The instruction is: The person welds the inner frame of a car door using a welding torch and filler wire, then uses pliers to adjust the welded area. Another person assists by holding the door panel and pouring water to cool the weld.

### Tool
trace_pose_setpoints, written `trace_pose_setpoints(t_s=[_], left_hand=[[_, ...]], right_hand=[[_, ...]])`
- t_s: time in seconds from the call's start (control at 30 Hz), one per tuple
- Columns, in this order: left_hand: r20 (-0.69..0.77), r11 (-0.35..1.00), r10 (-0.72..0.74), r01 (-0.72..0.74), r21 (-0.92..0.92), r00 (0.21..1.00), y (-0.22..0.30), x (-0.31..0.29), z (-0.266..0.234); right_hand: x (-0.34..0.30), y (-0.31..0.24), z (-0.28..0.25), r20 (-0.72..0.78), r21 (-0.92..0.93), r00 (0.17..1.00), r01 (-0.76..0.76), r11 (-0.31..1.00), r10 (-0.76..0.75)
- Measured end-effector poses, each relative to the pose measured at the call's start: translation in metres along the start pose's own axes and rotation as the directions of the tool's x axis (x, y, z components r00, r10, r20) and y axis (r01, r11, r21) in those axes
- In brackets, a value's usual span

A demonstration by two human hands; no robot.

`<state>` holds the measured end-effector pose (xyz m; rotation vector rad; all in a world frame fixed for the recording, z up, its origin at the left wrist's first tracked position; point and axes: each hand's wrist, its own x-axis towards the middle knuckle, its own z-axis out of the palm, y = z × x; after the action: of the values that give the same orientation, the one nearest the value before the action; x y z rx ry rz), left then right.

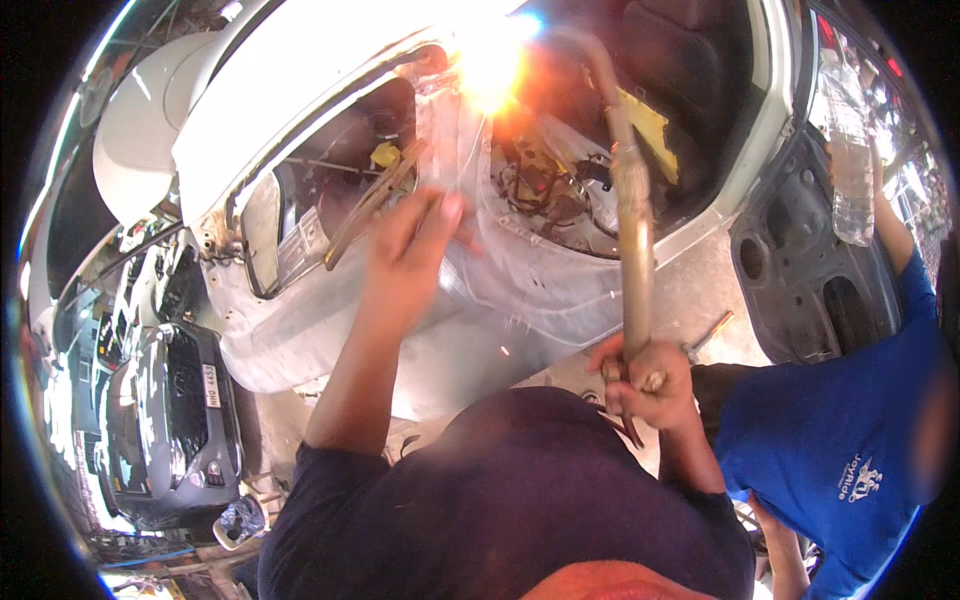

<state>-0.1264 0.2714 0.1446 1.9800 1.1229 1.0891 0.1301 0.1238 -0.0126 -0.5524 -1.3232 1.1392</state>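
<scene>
My right hand (648, 385) is wrapped round the handle of a long brass-coloured gas torch (632, 190). The torch's neck bends toward a bright orange flame (490, 70), whose glare hides the tip and the spot being heated. My left hand (415, 245) is raised before the bare-metal door pillar (440, 130) of a car body, its fingers pinched together. A faint thin rod seems to run from these fingers up toward the glare. Behind that hand, a brownish strip (350, 230) slants across the door opening.
A person in a blue shirt (820, 420) stands close on my right, one arm up near a clear plastic bottle (850, 150). A dark door panel (815, 255) leans there, with a hammer (710, 335) on the floor. A black car (170, 420) stands at the left.
</scene>
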Motion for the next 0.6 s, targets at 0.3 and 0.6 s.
trace_pose_setpoints(t_s=[0.3,0.6], left_hand=[[0.054,0.87,-0.25,0.249,-0.426,0.967,-0.036,-0.098,-0.002],[-0.256,0.757,-0.589,0.413,-0.506,0.766,-0.034,-0.14,-0.021]], right_hand=[[0.041,0.004,0.029,0.589,-0.18,0.799,-0.014,0.984,0.119],[0.076,0.005,0.05,0.647,-0.345,0.609,-0.302,0.889,0.458]])
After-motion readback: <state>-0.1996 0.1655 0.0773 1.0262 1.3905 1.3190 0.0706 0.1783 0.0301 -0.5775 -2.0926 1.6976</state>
